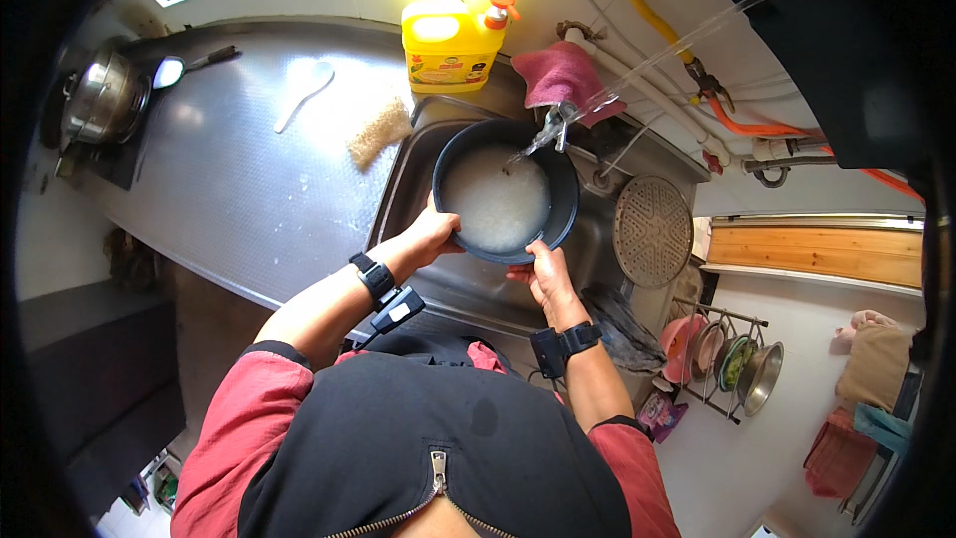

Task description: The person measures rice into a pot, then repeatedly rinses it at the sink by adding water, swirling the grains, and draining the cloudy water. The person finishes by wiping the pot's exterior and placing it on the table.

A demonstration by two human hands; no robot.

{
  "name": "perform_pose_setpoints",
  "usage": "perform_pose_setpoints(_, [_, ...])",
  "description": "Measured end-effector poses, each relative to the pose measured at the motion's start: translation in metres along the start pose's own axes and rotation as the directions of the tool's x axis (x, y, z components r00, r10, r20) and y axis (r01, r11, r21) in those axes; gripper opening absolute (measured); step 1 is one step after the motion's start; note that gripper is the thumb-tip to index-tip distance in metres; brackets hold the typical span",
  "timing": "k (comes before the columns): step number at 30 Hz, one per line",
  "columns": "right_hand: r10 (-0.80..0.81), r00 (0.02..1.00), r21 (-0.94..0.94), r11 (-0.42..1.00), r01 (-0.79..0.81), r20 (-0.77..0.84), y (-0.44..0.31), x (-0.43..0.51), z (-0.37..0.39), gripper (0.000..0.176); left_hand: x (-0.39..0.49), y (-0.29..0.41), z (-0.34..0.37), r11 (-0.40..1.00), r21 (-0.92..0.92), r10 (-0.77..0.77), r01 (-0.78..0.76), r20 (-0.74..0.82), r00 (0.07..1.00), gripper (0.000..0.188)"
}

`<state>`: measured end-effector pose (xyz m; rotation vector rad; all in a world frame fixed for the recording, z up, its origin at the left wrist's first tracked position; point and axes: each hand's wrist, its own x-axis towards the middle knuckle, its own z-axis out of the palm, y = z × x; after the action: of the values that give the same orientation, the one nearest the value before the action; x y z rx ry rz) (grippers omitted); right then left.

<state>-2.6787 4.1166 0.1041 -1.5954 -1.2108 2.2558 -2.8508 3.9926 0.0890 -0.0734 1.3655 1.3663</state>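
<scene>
A dark round pot [564, 202] is held over the stainless steel sink [478, 288], with cloudy whitish water [497, 202] in it. My left hand [441, 232] grips its rim at the lower left, thumb on top. At the lower right of the rim is my right hand [544, 269], thumb over the edge and fingers beneath. The faucet [559, 123], with a pink cloth [556, 75] draped around it, stands at the pot's far side, and clear water runs into the pot. Whether grains lie under the cloudy water is hard to tell.
Left of the sink, the steel counter holds a loofah-like scrubber [379, 131], a white spoon [304, 97] and a metal pot [104, 101]. A yellow detergent jug [452, 48] stands behind the sink. To the right are a perforated steamer plate [653, 232] and a rack of bowls [721, 359].
</scene>
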Motion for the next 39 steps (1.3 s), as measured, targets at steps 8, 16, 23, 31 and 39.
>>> perform_pose_setpoints(8, [0.018,1.0,0.027,0.999,-0.018,0.014,0.008,0.002,0.0,0.024,0.0,-0.001,-0.001,1.0,-0.009,-0.005,0.005,0.012,1.0,0.074])
perform_pose_setpoints(16, [0.028,0.999,0.011,1.0,-0.028,0.03,0.009,0.005,0.003,0.024,-0.007,0.001,-0.004,1.0,0.024,-0.009,0.01,-0.027,1.0,0.072])
perform_pose_setpoints(23, [0.043,0.998,-0.005,0.999,-0.042,0.035,0.01,0.002,0.006,0.024,-0.006,-0.005,-0.007,1.0,-0.009,0.008,-0.008,-0.038,0.999,0.07])
perform_pose_setpoints(31, [0.078,0.996,-0.032,0.996,-0.077,0.038,0.014,0.003,0.004,0.026,-0.007,-0.012,-0.01,1.0,-0.016,-0.023,0.023,-0.039,0.999,0.069])
perform_pose_setpoints(39, [0.089,0.996,-0.028,0.996,-0.088,0.029,0.022,0.004,0.003,0.027,-0.012,-0.013,-0.01,0.999,-0.016,-0.033,0.032,-0.038,0.999,0.067])
